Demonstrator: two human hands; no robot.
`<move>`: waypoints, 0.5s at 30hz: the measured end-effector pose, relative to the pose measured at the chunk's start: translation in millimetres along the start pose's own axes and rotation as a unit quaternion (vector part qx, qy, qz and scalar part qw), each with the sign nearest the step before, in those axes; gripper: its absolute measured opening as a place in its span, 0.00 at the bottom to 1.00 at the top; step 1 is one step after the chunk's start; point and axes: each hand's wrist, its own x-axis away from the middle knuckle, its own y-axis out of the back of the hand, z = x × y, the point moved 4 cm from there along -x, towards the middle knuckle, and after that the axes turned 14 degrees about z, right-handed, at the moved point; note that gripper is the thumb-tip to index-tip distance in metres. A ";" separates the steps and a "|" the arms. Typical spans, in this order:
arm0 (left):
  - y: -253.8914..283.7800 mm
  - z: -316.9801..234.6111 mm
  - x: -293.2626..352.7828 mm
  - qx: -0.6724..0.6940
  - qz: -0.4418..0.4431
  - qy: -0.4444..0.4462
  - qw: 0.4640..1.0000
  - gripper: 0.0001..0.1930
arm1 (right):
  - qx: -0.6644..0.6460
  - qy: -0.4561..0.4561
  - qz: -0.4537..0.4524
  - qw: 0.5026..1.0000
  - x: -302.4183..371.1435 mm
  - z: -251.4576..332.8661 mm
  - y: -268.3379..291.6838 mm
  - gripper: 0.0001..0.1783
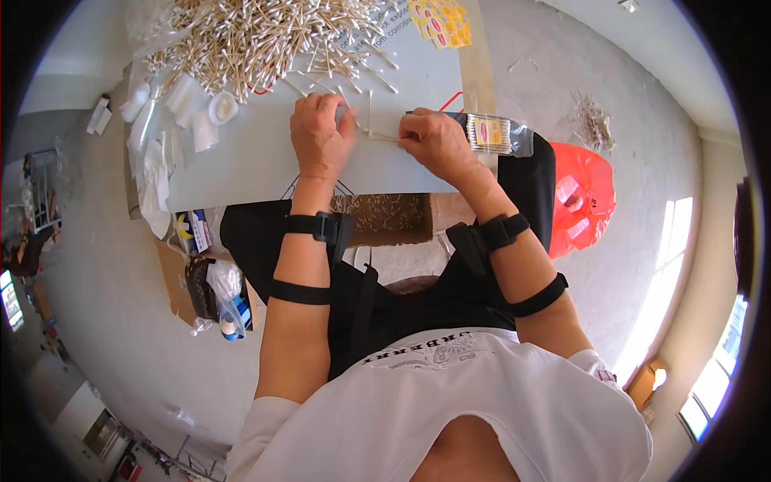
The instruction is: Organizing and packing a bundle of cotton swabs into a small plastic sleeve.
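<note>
A big loose heap of cotton swabs (249, 40) covers the far part of the grey table (241, 165). My right hand (438, 145) is closed in a pinch on a cotton swab (387, 137) that points left, low over the tabletop. Across the gap, my left hand (320, 136) has its fingers curled, thumb close to the forefinger. One swab's stick shows by those fingertips, but whether they grip it is hidden. Between the hands another swab (371, 103) lies lengthwise. Just right of my right hand is a clear pack of swabs (488, 133) with a yellow label.
Yellow printed labels (440, 22) lie at the far right of the table. White rolls and crumpled plastic (193, 112) sit at its left. Below the near edge is a cardboard box (393, 221) with swabs. A red bag (582, 197) stands at right, a filled carton (181, 281) at left.
</note>
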 end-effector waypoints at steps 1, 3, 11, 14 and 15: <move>-2.3 -6.6 5.7 -0.026 -0.005 0.043 0.999 0.11 | 0.006 0.016 0.001 1.000 -0.7 1.8 0.7 0.06; -3.9 -19.5 8.7 -0.045 -0.013 0.061 0.997 0.11 | 0.011 0.030 0.003 0.999 -0.3 4.4 1.6 0.06; -8.2 -27.6 15.1 -0.044 0.043 0.057 0.996 0.07 | -0.020 0.032 0.019 0.999 0.3 7.4 -1.7 0.08; -7.2 -31.1 18.7 -0.015 0.079 0.022 0.996 0.06 | -0.063 0.009 0.019 0.998 -3.6 4.8 0.5 0.07; -5.8 -31.8 19.9 -0.019 0.076 0.019 0.997 0.07 | -0.064 0.011 0.019 0.998 -9.7 4.3 -0.4 0.07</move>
